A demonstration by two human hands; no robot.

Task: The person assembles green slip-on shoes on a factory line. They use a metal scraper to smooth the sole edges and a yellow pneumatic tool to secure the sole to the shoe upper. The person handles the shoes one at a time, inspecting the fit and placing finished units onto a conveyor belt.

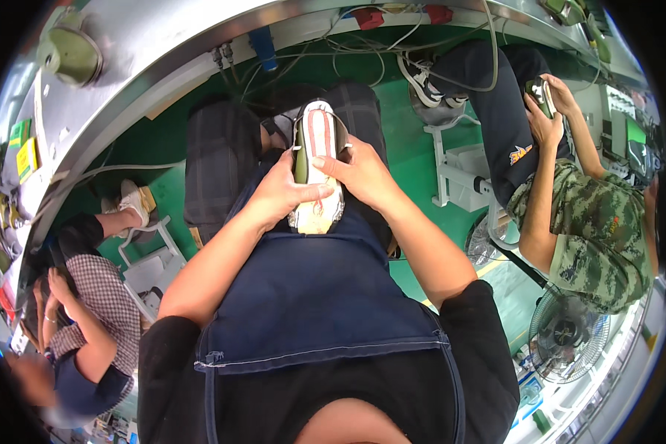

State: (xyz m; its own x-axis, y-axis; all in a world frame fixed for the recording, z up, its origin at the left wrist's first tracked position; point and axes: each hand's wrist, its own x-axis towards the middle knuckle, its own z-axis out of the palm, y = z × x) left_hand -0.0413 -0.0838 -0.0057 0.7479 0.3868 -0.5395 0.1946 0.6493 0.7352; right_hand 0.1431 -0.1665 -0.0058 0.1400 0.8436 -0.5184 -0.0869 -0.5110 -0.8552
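Observation:
Above my lap I hold a shoe upper (320,133), dark green at the sides, with its underside turned up. That underside is whitish with a reddish outline along its middle, and paler yellowish toward the end nearest me. On its left side my left hand (285,194) is closed around the edge, thumb lying across the underside. My right hand (362,172) grips the opposite side, its thumb pressed on the middle. The fingers beneath the shoe upper are mostly hidden. A thin strap or cord loops out at each side of it.
A metal workbench (137,46) curves across the front and left, bearing a green shoe upper (72,55). Cables (303,55) hang below it. A co-worker in camouflage (581,229) sits right, holding a similar piece; another (89,325) sits left. A floor fan (566,333) stands at right.

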